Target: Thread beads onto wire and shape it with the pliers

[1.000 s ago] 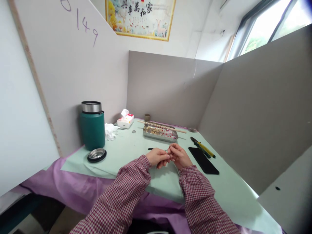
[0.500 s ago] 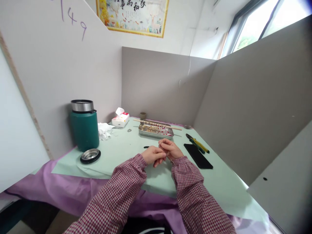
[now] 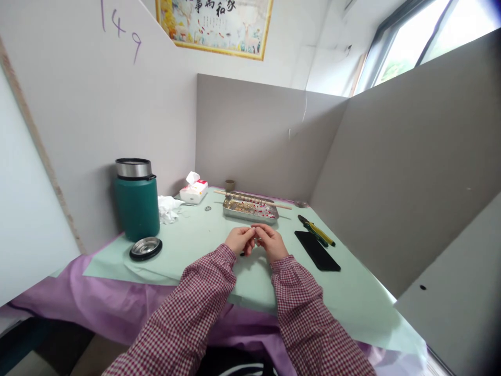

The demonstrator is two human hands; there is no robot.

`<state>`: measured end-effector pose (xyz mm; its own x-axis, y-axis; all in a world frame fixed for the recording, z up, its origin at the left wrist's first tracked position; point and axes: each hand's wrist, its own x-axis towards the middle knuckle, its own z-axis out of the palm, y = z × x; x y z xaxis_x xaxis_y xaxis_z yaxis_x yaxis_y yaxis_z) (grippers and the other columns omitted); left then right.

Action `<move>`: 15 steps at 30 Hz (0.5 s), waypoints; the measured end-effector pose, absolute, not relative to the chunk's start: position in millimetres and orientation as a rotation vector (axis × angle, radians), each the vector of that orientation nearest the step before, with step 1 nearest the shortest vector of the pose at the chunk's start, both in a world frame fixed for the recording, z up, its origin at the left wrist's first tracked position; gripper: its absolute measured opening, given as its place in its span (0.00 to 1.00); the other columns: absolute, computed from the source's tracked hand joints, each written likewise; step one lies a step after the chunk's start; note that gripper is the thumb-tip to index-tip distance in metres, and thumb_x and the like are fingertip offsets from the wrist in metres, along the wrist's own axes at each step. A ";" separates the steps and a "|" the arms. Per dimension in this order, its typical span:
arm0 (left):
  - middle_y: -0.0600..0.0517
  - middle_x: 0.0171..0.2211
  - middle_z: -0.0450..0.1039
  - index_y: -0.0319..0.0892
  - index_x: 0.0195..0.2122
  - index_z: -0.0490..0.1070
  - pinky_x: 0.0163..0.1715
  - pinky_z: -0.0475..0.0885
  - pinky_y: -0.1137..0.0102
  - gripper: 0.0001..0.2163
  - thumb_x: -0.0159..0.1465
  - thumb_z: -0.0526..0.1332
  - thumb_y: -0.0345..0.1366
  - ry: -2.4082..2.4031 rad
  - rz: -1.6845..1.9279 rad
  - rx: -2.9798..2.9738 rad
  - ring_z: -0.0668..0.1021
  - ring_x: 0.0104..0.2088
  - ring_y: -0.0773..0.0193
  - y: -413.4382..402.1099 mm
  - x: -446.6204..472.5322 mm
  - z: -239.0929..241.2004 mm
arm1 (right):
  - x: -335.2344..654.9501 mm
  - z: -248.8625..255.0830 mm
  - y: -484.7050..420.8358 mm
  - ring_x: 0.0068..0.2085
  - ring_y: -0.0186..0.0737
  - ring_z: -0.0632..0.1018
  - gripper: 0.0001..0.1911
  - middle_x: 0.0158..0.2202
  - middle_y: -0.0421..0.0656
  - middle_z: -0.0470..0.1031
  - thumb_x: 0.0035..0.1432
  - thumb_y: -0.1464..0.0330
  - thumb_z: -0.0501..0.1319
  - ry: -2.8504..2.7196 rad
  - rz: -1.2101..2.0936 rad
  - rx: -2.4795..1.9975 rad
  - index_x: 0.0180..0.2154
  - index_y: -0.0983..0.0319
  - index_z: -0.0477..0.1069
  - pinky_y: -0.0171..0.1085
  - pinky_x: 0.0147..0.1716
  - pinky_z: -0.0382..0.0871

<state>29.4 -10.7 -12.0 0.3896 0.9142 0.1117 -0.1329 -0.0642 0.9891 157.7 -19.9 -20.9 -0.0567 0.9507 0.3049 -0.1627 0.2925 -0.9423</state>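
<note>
My left hand (image 3: 239, 241) and my right hand (image 3: 272, 243) meet over the table, fingertips pinched together. Whatever lies between the fingers is too small to make out. A small black object (image 3: 242, 254) shows just below my left hand, mostly hidden. Beyond the hands stands a metal tray (image 3: 250, 215) with gold-coloured and red-and-white bits in it. Across the tray's top rests a wooden stick (image 3: 282, 207) with small pieces along it.
Right of the hands lie a black flat slab (image 3: 317, 251) and yellow-green pliers (image 3: 319, 232). At the left are a green flask (image 3: 136, 209), its lid (image 3: 145, 248), crumpled tissue (image 3: 168, 210) and a tissue pack (image 3: 194, 190). Grey partitions (image 3: 266, 136) enclose the table.
Both hands have shifted slightly left, and the left hand no longer overlaps the right as much. The fingertips now meet at the top. The black object is covered differently.
</note>
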 end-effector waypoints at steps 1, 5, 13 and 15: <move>0.57 0.13 0.63 0.37 0.23 0.63 0.09 0.56 0.78 0.17 0.53 0.56 0.49 0.781 1.006 1.359 0.65 0.09 0.74 -11.7 30.2 -11.8 | 156.7 -20.9 -20.5 0.25 0.32 0.70 0.15 0.26 0.40 0.72 0.46 0.60 0.62 -1.285 1.099 -0.837 0.36 0.61 0.73 0.32 0.24 0.63; 0.55 0.13 0.63 0.36 0.20 0.62 0.10 0.58 0.77 0.20 0.53 0.56 0.51 0.717 0.982 1.366 0.66 0.10 0.73 -17.0 32.6 -8.2 | 155.6 -19.8 -22.0 0.23 0.32 0.69 0.15 0.24 0.40 0.71 0.47 0.58 0.61 -1.233 1.164 -0.797 0.34 0.62 0.72 0.33 0.23 0.63; 0.56 0.16 0.64 0.36 0.25 0.66 0.10 0.58 0.76 0.19 0.54 0.54 0.51 1.026 1.133 1.410 0.65 0.10 0.73 -12.1 29.1 -8.5 | 156.3 -24.4 -17.6 0.24 0.30 0.69 0.14 0.25 0.40 0.70 0.45 0.59 0.63 -1.208 1.149 -0.863 0.30 0.64 0.73 0.30 0.20 0.60; 0.57 0.17 0.64 0.37 0.27 0.67 0.10 0.56 0.77 0.16 0.54 0.56 0.48 1.085 1.234 1.483 0.64 0.09 0.75 -11.3 27.8 -9.1 | 155.3 -23.8 -18.2 0.23 0.29 0.68 0.15 0.25 0.40 0.71 0.44 0.58 0.63 -1.171 1.185 -0.865 0.29 0.64 0.72 0.29 0.17 0.58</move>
<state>27.8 -11.3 -9.1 0.1185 0.9715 0.2052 0.0792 -0.2152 0.9733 155.3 -18.2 -23.8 -0.0249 0.9760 0.2163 -0.2281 0.2051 -0.9518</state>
